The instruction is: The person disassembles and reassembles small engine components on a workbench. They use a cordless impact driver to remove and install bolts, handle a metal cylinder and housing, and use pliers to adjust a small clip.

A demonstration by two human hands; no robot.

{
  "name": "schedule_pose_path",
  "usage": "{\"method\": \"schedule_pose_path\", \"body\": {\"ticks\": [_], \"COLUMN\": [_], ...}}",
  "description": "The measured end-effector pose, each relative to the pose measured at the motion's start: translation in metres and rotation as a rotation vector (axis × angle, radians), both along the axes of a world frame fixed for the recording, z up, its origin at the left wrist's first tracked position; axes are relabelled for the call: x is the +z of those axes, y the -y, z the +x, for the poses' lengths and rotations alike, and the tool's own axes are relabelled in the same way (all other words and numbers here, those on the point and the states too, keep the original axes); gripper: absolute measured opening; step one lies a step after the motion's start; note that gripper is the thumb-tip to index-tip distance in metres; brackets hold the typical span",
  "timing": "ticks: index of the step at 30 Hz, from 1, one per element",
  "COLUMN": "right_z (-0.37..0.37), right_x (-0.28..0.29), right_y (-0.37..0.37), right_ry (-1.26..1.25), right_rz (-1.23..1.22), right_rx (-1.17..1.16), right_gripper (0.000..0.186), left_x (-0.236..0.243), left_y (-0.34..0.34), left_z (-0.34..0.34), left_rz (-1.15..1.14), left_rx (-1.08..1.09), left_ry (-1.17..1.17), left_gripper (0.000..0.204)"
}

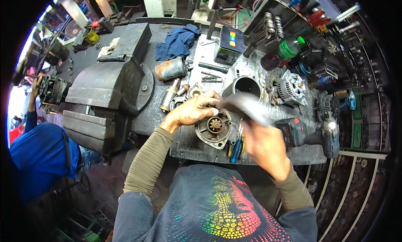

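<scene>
My left hand point(193, 111) grips the top of a grey metal motor housing point(213, 133) with a small gear in its middle, holding it on the front of the workbench point(190, 143). My right hand point(263, 144) is just right of the housing and holds a grey tool point(243, 104) that is blurred by motion above it; I cannot tell what kind of tool it is. Screwdrivers with blue and yellow handles point(236, 150) lie between the housing and my right hand.
A big bench vise point(106, 97) stands at the left. On the bench lie a cordless power tool point(312, 137), a metal cylinder shell point(245, 87), an alternator point(293, 89), a rusty motor body point(171, 69) and a blue rag point(178, 41). Another person in blue point(39, 154) works at far left.
</scene>
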State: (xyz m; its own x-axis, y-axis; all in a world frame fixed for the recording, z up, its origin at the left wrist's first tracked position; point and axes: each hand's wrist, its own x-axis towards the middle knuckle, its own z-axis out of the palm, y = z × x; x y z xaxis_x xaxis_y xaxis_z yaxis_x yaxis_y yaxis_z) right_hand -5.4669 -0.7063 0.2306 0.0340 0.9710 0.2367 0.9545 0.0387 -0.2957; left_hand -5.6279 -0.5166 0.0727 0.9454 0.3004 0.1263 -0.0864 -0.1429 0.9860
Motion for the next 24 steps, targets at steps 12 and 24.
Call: {"method": "schedule_pose_path", "body": {"ticks": [12, 24], "right_z": [0.010, 0.039], "right_x": [-0.015, -0.194], "right_y": [0.004, 0.105], "right_ry": [0.010, -0.097], "right_rz": [-0.157, 0.124], "right_rx": [0.034, -0.611], "right_gripper": [0.022, 0.044], "left_x": [0.006, 0.014], "left_y": [0.000, -0.002], "left_z": [0.001, 0.000], "left_rz": [0.082, -0.008], "left_rx": [-0.016, -0.007], "left_ry": [-0.040, -0.098], "left_gripper": [0.030, 0.037]}}
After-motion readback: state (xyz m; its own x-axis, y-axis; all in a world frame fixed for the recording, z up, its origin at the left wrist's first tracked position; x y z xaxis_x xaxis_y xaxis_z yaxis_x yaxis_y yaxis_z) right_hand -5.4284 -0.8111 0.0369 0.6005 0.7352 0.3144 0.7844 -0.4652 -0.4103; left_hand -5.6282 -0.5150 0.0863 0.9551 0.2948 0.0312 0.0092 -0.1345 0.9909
